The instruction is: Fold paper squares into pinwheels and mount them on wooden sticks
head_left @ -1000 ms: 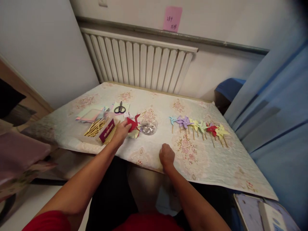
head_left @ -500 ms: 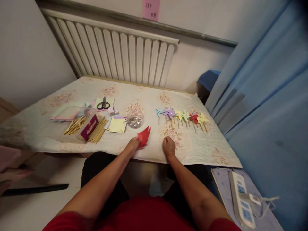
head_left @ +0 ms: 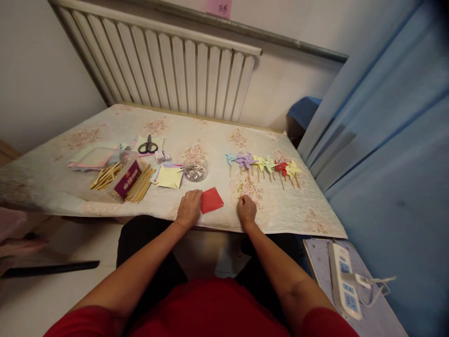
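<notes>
Left hand (head_left: 188,208) fingers flat on red paper (head_left: 211,200); right hand (head_left: 246,209) fisted; bowl (head_left: 195,169) holds glitter.

A single head-worn camera looks forward and down from just above the person's red-clad chest, close over the near edge of the floral-clothed table (head_left: 105,201), facing the white ribbed radiator (head_left: 168,70) beyond.

A pink sticky note (head_left: 219,7) on the wall above the radiator (head_left: 164,70) carried handwritten digits, cut off and not clearly readable. A dark red box (head_left: 128,179) among the sticks bore gold lettering, too small to read.
</notes>
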`<state>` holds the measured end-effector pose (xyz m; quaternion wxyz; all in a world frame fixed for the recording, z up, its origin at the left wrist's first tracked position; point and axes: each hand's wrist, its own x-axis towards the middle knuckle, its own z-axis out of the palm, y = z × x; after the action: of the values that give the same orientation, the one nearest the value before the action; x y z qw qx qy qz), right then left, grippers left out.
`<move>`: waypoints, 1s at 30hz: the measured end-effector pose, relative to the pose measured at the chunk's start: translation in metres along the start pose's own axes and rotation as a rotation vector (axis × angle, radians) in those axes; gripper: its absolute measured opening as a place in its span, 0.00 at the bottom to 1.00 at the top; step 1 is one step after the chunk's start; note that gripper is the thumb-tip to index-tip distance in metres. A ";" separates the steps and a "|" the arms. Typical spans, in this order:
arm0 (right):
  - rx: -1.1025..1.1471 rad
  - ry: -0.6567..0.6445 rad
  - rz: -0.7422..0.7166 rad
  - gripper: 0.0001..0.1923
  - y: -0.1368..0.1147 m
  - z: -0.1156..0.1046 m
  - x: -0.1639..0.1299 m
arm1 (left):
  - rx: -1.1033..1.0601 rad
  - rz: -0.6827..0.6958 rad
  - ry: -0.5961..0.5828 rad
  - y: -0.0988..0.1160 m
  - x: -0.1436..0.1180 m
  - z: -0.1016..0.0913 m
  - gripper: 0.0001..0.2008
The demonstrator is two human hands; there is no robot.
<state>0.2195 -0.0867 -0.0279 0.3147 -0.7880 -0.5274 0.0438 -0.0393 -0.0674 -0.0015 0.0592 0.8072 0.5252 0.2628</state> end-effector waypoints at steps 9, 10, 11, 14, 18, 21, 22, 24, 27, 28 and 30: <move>0.248 -0.105 -0.108 0.12 -0.098 0.018 0.036 | 0.123 0.236 -0.070 -0.024 -0.022 0.024 0.20; 0.258 -0.120 -0.155 0.12 -0.111 0.024 0.035 | 0.141 0.244 -0.064 -0.025 -0.023 0.025 0.20; 0.256 -0.126 -0.215 0.12 -0.122 0.031 0.034 | 0.157 0.253 -0.061 -0.026 -0.023 0.026 0.20; 0.141 -0.112 -0.411 0.12 -0.142 0.052 0.025 | 0.186 0.262 -0.056 -0.026 -0.022 0.028 0.21; -0.160 -0.113 -0.468 0.10 -0.140 0.075 0.015 | 0.201 0.259 -0.067 -0.026 -0.022 0.028 0.21; -0.292 -0.132 -0.492 0.07 -0.133 0.083 0.014 | 0.204 0.263 -0.069 -0.026 -0.022 0.027 0.20; -0.311 -0.135 -0.500 0.07 -0.131 0.084 0.015 | 0.205 0.263 -0.069 -0.026 -0.022 0.027 0.20; -0.333 -0.140 -0.509 0.07 -0.131 0.084 0.018 | 0.210 0.259 -0.068 -0.025 -0.023 0.026 0.20; -0.348 -0.153 -0.514 0.07 -0.132 0.083 0.024 | 0.216 0.259 -0.080 -0.025 -0.022 0.026 0.21; -0.352 -0.157 -0.512 0.07 -0.133 0.083 0.025 | 0.218 0.260 -0.088 -0.024 -0.022 0.026 0.21; -0.359 -0.164 -0.513 0.07 -0.134 0.083 0.028 | 0.220 0.259 -0.097 -0.024 -0.022 0.025 0.22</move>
<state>0.0912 0.0078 -0.0140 0.1279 -0.6661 -0.7317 -0.0675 -0.0538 -0.0718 -0.0405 -0.0384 0.8815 0.4389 0.1699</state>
